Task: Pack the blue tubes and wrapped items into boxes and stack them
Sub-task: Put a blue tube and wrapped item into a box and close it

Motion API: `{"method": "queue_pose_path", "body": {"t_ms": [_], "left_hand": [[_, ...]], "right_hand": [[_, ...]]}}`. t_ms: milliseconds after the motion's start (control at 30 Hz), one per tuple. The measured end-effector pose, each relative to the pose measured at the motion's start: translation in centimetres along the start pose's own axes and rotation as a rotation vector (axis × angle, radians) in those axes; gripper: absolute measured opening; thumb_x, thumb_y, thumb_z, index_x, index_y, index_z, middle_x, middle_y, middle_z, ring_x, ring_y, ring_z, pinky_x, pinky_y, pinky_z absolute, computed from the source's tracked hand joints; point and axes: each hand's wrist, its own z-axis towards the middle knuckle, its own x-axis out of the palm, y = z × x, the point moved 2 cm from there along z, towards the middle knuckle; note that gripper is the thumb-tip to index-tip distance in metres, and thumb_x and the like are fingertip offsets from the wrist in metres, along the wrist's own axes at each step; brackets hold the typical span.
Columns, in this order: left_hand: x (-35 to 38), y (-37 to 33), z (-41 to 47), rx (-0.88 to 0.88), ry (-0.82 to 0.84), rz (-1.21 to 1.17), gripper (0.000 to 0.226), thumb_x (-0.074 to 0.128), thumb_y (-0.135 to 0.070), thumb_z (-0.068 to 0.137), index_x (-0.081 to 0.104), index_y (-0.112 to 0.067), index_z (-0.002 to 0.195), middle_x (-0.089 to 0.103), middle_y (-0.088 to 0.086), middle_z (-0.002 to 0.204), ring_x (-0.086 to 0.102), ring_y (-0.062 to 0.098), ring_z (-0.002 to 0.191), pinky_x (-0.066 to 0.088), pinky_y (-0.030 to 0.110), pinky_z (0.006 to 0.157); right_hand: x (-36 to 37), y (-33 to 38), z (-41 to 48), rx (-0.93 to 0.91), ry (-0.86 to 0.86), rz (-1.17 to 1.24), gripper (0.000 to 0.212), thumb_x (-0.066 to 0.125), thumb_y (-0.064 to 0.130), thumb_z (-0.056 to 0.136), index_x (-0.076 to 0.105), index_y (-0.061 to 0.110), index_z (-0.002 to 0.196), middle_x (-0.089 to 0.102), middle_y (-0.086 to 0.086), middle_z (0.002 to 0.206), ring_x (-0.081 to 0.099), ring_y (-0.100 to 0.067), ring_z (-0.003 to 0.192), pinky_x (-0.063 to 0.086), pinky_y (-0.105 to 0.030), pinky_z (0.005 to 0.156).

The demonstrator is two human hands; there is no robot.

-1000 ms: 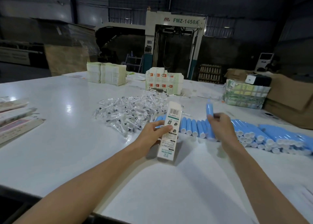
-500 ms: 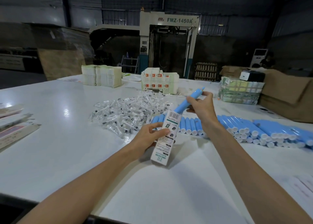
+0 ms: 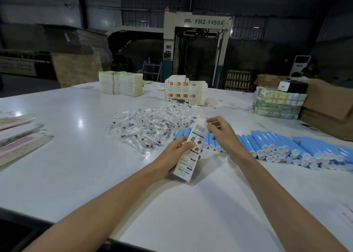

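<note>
Centre of the frame: my left hand [image 3: 174,153] grips a narrow white box [image 3: 188,166], fingers curled round its middle, holding it tilted just above the white table [image 3: 76,171]. My right hand [image 3: 221,135] sits at the box's top end, fingers bent; I cannot tell whether they pinch the flap. Blue tubes [image 3: 277,145] lie in a row to the right, behind the hands. The heap of wrapped items [image 3: 145,125] lies left of the tubes.

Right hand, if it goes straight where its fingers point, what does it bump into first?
Probably the top end of the box held by the left hand; the fingertips of the right hand look nearly on it.
</note>
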Motion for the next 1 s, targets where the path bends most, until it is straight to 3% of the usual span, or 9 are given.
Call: {"method": "queue_pose_path", "body": {"t_ms": [167,233,300,367,500,600,833,933,1000], "left_hand": [[-0.7,-0.3,0.1,0.133,-0.228,-0.001,0.022,0.051,-0.034,0.114,0.061,-0.029,0.133,0.082,0.006,0.110,0.080,0.033,0.097,0.067,0.043,0.085],[-1.5,-1.0,0.2,0.195,-0.333,-0.043,0.019,0.051,-0.032,0.114,0.062,-0.027,0.128,0.082,0.008,0.106,0.080,0.034,0.091,0.067,0.043,0.080],[-2.7,-1.9,0.3,0.256,-0.460,-0.012,0.018,0.050,-0.033,0.113,0.065,-0.029,0.121,0.082,0.004,0.099,0.079,0.024,0.082,0.062,0.034,0.069],[-4.2,-2.6,0.4,0.304,-0.569,0.066,0.016,0.049,-0.040,0.109,0.064,-0.039,0.114,0.079,-0.004,0.098,0.076,0.014,0.083,0.059,0.032,0.071],[-6.1,-3.3,0.3,0.343,-0.649,0.065,0.022,0.046,-0.051,0.099,0.062,-0.044,0.111,0.079,-0.004,0.104,0.077,0.021,0.092,0.061,0.041,0.078],[-7.3,-3.1,0.3,0.326,-0.736,0.037,0.014,0.048,-0.044,0.109,0.061,-0.046,0.108,0.077,-0.008,0.101,0.077,0.017,0.089,0.058,0.036,0.074],[-7.6,-3.2,0.5,0.315,-0.724,-0.029,0.024,0.048,-0.044,0.104,0.063,-0.032,0.119,0.082,-0.002,0.102,0.079,0.021,0.085,0.064,0.044,0.080],[-7.6,-3.3,0.4,0.289,-0.687,-0.058,0.018,0.049,-0.035,0.111,0.063,-0.030,0.120,0.082,0.004,0.106,0.079,0.035,0.094,0.065,0.056,0.087],[-7.2,-3.3,0.6,0.255,-0.598,-0.093,0.019,0.050,-0.032,0.112,0.064,-0.026,0.124,0.082,0.007,0.110,0.079,0.038,0.099,0.065,0.056,0.087]], "right_hand": [[2.5,-1.7,0.7,0.069,-0.147,0.182,0.021,0.045,0.014,0.109,0.065,0.006,0.112,0.069,-0.010,0.104,0.065,-0.020,0.087,0.052,-0.032,0.078],[4.7,-2.5,1.1,0.031,-0.049,0.015,0.019,0.050,0.005,0.106,0.067,0.010,0.111,0.072,-0.008,0.108,0.066,-0.015,0.090,0.050,-0.028,0.081],[7.8,-2.8,1.0,-0.033,0.122,-0.126,0.019,0.057,0.006,0.105,0.070,0.017,0.113,0.074,0.001,0.111,0.066,0.000,0.090,0.046,-0.020,0.080],[10.8,-2.9,1.0,-0.102,0.223,-0.198,0.020,0.060,0.011,0.105,0.071,0.023,0.116,0.069,0.006,0.109,0.064,0.001,0.091,0.046,-0.015,0.076],[15.0,-1.4,1.4,-0.319,0.267,-0.369,0.021,0.063,0.016,0.102,0.067,0.022,0.121,0.067,-0.002,0.119,0.064,-0.020,0.110,0.057,-0.042,0.092],[17.0,-0.5,1.8,-0.471,0.256,-0.508,0.017,0.063,0.017,0.101,0.068,0.011,0.117,0.072,-0.010,0.110,0.066,-0.028,0.101,0.058,-0.042,0.085],[18.1,-0.2,1.7,-0.341,0.235,-0.442,0.015,0.060,0.018,0.103,0.069,0.007,0.104,0.073,-0.012,0.098,0.073,-0.028,0.085,0.062,-0.043,0.075],[16.6,-0.9,1.9,-0.282,0.187,-0.536,0.009,0.061,0.006,0.098,0.067,0.010,0.103,0.066,-0.008,0.103,0.068,-0.023,0.086,0.061,-0.041,0.075],[14.3,-1.4,2.1,-0.177,0.119,-0.486,0.016,0.058,-0.001,0.098,0.062,0.014,0.096,0.063,-0.003,0.101,0.064,-0.017,0.086,0.056,-0.031,0.073]]}}
